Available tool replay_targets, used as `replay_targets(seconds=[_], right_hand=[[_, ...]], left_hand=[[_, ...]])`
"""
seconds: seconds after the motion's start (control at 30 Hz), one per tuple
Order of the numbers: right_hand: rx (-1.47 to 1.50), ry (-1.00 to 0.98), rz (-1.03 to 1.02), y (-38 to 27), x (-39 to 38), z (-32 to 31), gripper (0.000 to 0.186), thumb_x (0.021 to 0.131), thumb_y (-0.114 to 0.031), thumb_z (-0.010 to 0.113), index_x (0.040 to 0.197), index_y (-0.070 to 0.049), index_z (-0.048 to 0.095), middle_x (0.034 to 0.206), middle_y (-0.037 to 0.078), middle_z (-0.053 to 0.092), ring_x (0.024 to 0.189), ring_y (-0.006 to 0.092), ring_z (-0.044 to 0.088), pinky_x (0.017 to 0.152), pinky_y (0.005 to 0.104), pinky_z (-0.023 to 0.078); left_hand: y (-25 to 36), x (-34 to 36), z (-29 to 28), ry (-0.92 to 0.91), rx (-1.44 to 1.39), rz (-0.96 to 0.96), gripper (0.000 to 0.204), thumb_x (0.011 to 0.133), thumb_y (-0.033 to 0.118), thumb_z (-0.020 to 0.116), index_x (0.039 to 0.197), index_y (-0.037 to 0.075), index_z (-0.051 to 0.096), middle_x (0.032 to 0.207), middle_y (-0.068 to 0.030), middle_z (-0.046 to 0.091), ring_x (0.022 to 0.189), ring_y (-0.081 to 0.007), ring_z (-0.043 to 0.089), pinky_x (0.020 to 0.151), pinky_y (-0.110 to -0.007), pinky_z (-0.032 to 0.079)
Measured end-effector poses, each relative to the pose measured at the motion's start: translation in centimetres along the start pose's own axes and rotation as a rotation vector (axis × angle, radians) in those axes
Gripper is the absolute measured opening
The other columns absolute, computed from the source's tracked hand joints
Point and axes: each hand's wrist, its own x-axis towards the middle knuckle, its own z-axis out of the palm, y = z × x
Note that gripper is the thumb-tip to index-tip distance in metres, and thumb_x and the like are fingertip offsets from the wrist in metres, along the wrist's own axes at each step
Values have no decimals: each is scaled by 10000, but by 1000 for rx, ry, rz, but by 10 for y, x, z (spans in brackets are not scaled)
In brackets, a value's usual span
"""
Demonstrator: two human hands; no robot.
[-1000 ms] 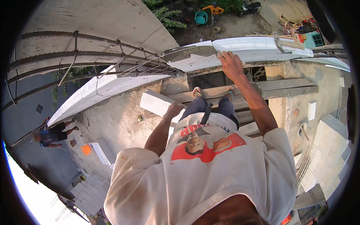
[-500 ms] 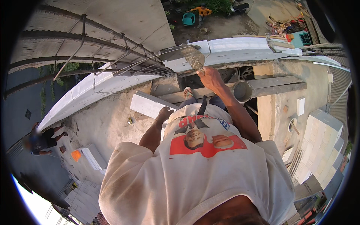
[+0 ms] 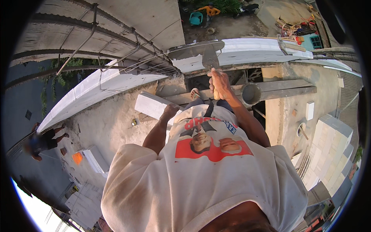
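Observation:
A trowel [image 3: 211, 58] with a wooden handle is gripped in my right hand [image 3: 220, 83]. Its flat blade lies over grey wet mortar [image 3: 185, 53], which spreads across the top and near face of the white block wall [image 3: 247, 44]. My left hand [image 3: 169, 111] is closed at the near right end of a loose white block [image 3: 150, 105]; its fingertips are partly hidden. This block slants beside my left leg, below the wall.
A round bucket [image 3: 251, 94] stands on wooden planks [image 3: 286, 89] to the right, beside dark gaps. Steel rebar [image 3: 94, 27] juts in at upper left. Block stacks [image 3: 328, 150] stand at right. One person [image 3: 44, 143] is at far left, another [image 3: 210, 11] below beyond the wall.
My right hand has turned the trowel, so its handle now points toward me and the blade lies over the mortar. Mortar now covers more of the wall top toward the right. My left fingers have curled more.

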Motion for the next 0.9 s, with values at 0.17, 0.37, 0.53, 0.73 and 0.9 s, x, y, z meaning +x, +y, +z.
replay_targets(seconds=[0.17, 0.37, 0.53, 0.73, 0.9], right_hand=[[44, -308, 132, 22, 24, 65, 534, 1012, -504, 641, 1144, 11, 588, 738, 71, 640, 442, 169, 598, 378, 337, 522], [-1360, -223, -932, 85, 74, 69, 404, 979, -294, 650, 1274, -20, 620, 813, 140, 618, 665, 257, 686, 526, 384, 560], [-1279, -315, -692, 107, 64, 2, 366, 1009, -270, 600, 1245, 5, 654, 1092, 245, 651, 776, 386, 719, 673, 451, 586], [-672, 34, -435, 129, 0, -136, 493, 1007, -444, 630, 1194, 12, 657, 984, 260, 721, 902, 476, 707, 816, 538, 548], [-616, 446, 137, 225, -2, -278, 439, 978, -409, 672, 1129, 3, 669, 967, 277, 716, 973, 460, 706, 825, 533, 552]], left_hand=[[-19, -4, 7, 62, 5, 12, 609, 905, 414, 723, 1248, -88, 678, 1168, -314, 714, 1123, -383, 705, 974, -432, 549], [5, -5, 3, 34, -11, 36, 606, 922, 379, 714, 1318, -74, 643, 1042, -236, 748, 923, -284, 724, 841, -403, 559], [27, 2, 9, -120, -94, -122, 487, 945, 390, 693, 1285, 42, 669, 901, -85, 676, 840, -172, 659, 699, -365, 500], [121, -23, 35, -262, -201, -271, 633, 988, 561, 628, 1354, 44, 630, 1171, -82, 688, 998, -231, 662, 762, -382, 525], [127, 20, 100, -457, 485, -96, 980, 870, 564, 774, 1499, -106, 433, 1301, -308, 637, 1141, -405, 681, 990, -445, 551]])
